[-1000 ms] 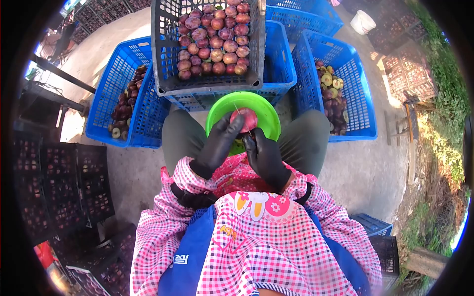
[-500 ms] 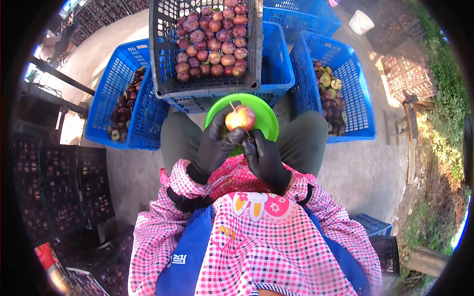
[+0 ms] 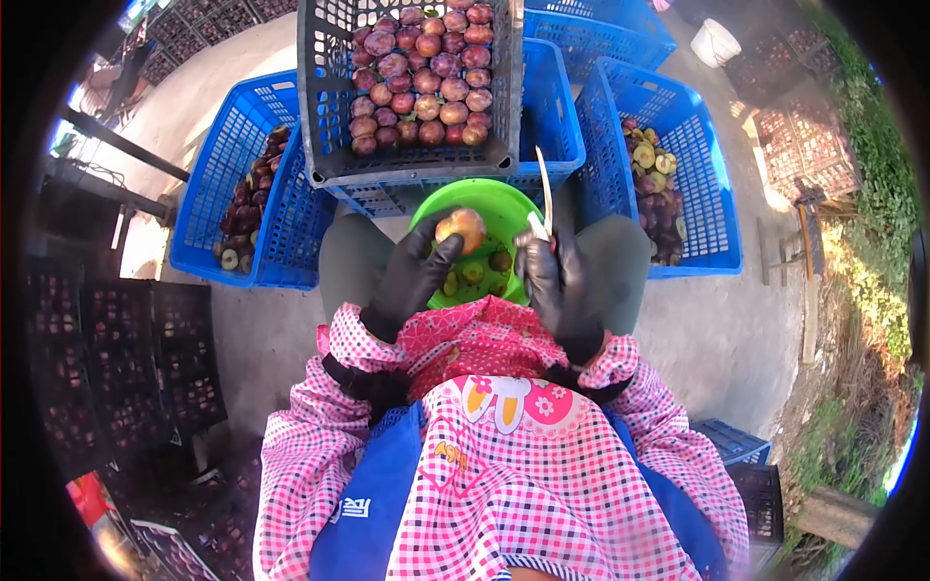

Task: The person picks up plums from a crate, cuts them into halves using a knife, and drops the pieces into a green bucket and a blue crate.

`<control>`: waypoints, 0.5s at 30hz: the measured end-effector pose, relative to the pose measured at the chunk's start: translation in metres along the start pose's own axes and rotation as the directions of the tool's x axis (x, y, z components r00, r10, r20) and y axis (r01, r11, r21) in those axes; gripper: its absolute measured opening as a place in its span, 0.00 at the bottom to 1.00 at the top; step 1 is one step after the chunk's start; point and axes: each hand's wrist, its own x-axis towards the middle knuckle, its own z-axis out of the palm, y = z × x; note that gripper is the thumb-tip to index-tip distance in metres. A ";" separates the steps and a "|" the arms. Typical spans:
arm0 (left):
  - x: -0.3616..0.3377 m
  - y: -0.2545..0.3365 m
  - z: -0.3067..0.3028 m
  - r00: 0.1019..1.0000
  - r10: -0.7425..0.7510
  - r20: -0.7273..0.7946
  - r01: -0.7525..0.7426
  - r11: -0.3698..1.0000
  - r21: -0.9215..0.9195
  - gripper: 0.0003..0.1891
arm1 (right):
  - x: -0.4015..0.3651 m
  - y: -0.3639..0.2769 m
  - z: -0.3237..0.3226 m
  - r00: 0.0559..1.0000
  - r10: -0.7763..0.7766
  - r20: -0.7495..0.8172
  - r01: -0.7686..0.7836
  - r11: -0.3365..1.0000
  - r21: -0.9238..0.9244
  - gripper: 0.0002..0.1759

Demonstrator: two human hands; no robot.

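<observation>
Between the knees stands a bright green basin (image 3: 446,197) with several pieces of cut fruit (image 3: 472,273) in it. Above its left side, my left hand (image 3: 418,271), in a black glove, is closed around a reddish-yellow plum (image 3: 461,230). My right hand (image 3: 552,281), gloved as well, grips a knife (image 3: 545,189) at the right of the basin. Its thin blade points up and away from me, apart from the plum. A piece of the white handle shows above the fingers.
Ahead, a black crate (image 3: 334,172) of whole plums (image 3: 426,82) rests on a blue crate (image 3: 557,107). Blue crates with cut plums stand at left (image 3: 208,194) and right (image 3: 717,213). Stacked dark crates (image 3: 126,358) line the left; a white bucket (image 3: 715,44) stands far right.
My hands have moved apart: the right one has swung right, and the knife blade now points upward, away from the plum. The plum stays in my left hand, slightly further left.
</observation>
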 end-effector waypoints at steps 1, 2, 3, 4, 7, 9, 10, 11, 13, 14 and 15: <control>-0.004 0.000 0.005 0.989 -0.122 0.087 0.145 0.928 -0.343 0.25 | 0.011 0.000 -0.001 0.986 -0.165 0.022 0.167 0.971 -0.170 0.24; -0.007 0.003 0.010 0.957 -0.203 0.208 0.290 0.722 -0.628 0.27 | 0.017 0.003 -0.001 0.986 -0.165 0.019 0.165 0.971 -0.173 0.24; -0.009 0.009 0.016 0.949 -0.180 0.258 0.310 0.668 -0.676 0.31 | 0.022 0.010 -0.002 0.970 -0.203 0.131 0.230 0.944 -0.238 0.27; -0.009 0.014 0.017 0.950 -0.179 0.255 0.307 0.669 -0.677 0.31 | 0.025 0.016 0.000 0.941 -0.230 0.248 0.299 0.909 -0.291 0.31; -0.014 0.009 0.024 0.988 -0.128 0.090 0.156 0.867 -0.474 0.25 | 0.020 0.010 0.008 0.979 -0.018 0.205 0.078 0.954 -0.289 0.33; -0.015 -0.001 0.033 0.993 -0.118 0.008 0.113 0.921 -0.373 0.23 | 0.016 0.012 0.009 0.981 0.047 0.188 0.046 0.886 -0.462 0.33; -0.015 -0.003 0.035 0.993 -0.096 -0.074 0.074 0.963 -0.259 0.21 | 0.012 0.022 0.011 0.989 0.031 0.147 0.030 0.919 -0.392 0.32; -0.013 0.006 0.035 0.991 -0.079 -0.109 0.053 0.973 -0.223 0.21 | 0.011 0.028 0.016 0.994 0.012 0.113 0.024 0.950 -0.311 0.31; -0.013 -0.013 0.044 0.983 -0.112 -0.144 0.087 0.981 -0.171 0.23 | 0.004 0.031 0.021 0.995 -0.072 0.066 0.089 0.953 -0.289 0.30; -0.011 -0.005 0.048 0.979 -0.195 -0.055 0.157 0.900 -0.406 0.23 | 0.003 0.033 0.024 0.990 -0.142 0.003 0.137 0.946 -0.292 0.29; -0.009 0.002 0.048 0.967 -0.248 0.054 0.228 0.757 -0.612 0.24 | 0.002 0.023 0.020 0.992 -0.123 0.037 0.129 0.951 -0.282 0.28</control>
